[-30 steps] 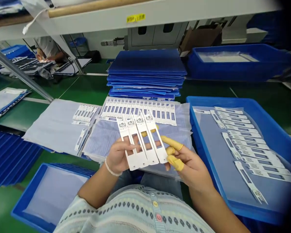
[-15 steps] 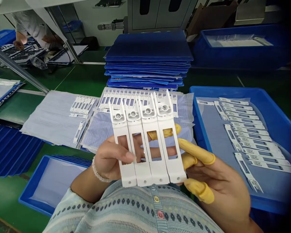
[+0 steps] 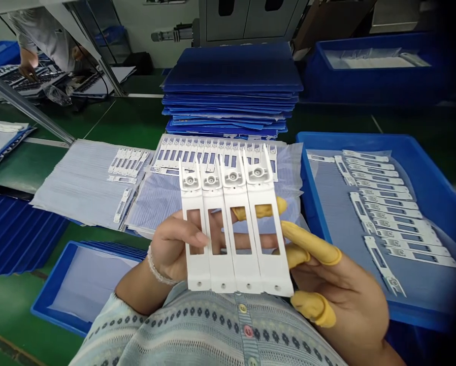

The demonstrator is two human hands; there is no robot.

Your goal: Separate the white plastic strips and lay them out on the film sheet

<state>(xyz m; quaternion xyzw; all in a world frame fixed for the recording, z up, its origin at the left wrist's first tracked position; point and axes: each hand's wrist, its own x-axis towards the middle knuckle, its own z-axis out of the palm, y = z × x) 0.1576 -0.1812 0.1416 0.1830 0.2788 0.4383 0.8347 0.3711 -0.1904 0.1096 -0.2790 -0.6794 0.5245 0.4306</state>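
Left hand (image 3: 170, 244) closed in a light pinch: thumb over the front of the leftmost piece, fingers spread behind four slotted white brackets (image 3: 247, 272) fanned side by side, held up in front of the chest. Right hand (image 3: 342, 295) half-curled at the rightmost bracket's edge, yellow finger cots (image 3: 314, 244) on, clear gap between thumb and index; can't tell if it grips or merely sits beside. Main risk, I'd say: one thumb covers only the left end, so the rightmost bracket could slide out if the right hand gives no support. Squeezing harder might make edges ride over each other and scuff the white finish; the upright prongs at the top could knock together too. Lower ends hang close to the knit top (image 3: 197, 325), so a corner might snag the yarn. Beyond, on the lined sheet, a row of brackets (image 3: 195, 148) stands packed tight just past the prongs; a dip forward could clip it. To the right, the blue tray (image 3: 357, 136) holds loosely angled brackets (image 3: 382, 264), within reach of a careless elbow. Behind, the blue sheet stack (image 3: 231, 71) has uneven edges, could slip if bumped.
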